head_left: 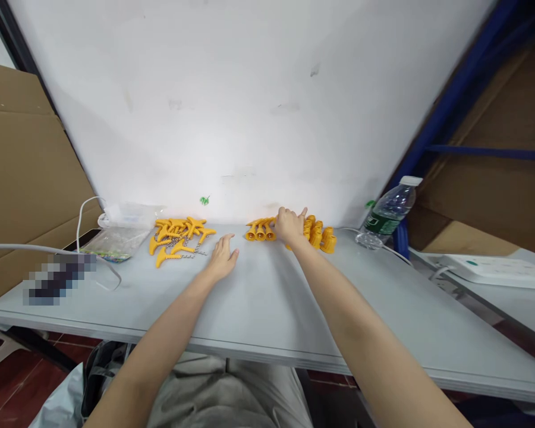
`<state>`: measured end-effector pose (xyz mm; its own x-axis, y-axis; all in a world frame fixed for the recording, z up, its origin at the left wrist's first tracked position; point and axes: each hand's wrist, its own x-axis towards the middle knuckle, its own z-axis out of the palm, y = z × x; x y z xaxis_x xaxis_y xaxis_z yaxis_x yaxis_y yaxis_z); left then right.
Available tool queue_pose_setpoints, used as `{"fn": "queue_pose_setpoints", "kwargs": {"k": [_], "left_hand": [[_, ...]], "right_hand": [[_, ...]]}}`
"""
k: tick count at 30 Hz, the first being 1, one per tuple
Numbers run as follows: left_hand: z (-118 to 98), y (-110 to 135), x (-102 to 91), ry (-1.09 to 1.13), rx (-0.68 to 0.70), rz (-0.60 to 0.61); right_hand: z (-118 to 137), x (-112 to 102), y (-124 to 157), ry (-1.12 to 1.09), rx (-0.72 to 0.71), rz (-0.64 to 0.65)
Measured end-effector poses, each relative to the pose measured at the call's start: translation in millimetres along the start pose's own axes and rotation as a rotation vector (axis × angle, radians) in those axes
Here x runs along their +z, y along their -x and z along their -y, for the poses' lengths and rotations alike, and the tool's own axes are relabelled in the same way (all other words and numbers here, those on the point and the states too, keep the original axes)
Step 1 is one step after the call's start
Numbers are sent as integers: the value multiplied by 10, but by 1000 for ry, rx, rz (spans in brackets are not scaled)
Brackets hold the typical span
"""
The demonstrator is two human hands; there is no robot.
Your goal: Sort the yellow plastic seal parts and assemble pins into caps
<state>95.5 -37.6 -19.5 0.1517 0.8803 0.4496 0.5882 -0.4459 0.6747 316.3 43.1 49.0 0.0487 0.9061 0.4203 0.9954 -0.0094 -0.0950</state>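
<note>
My left hand lies flat on the grey table with its fingers stretched out, holding nothing. Just left of it is a pile of yellow handle-shaped plastic parts with small metal chains. My right hand reaches to the table's far edge and rests on a cluster of yellow cone-shaped plastic parts. More of these cones lie to its right. Its fingers curl over the parts; whether it grips one is hidden.
A clear plastic bag and a white cable lie at the far left, near a blurred dark object. A water bottle lies at the far right. A white power strip sits on the neighbouring table. A white wall stands behind.
</note>
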Motion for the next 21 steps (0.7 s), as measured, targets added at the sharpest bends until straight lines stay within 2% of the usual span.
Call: {"fn": "queue_pose_setpoints", "kwargs": {"k": [4,7,11,15,18,21], "left_hand": [[36,7,26,21,-1,26],[56,-7,54,75,-60,40],[47,-132,163,183,-270,4],[-32,-393,305,83,-415,-2],[-96,-595,387,-27,-463,47],[-126,-731,447,-175,-440,114]], "right_hand": [[41,-236,132,-222,112,-52],[31,-293,320,-366,135,-63],[-22,-117,580,-478,87,63],[-52,160,720,-547,-34,201],[-62,293,747,-563,-88,183],[-85,353,753,-601,-112,154]]}}
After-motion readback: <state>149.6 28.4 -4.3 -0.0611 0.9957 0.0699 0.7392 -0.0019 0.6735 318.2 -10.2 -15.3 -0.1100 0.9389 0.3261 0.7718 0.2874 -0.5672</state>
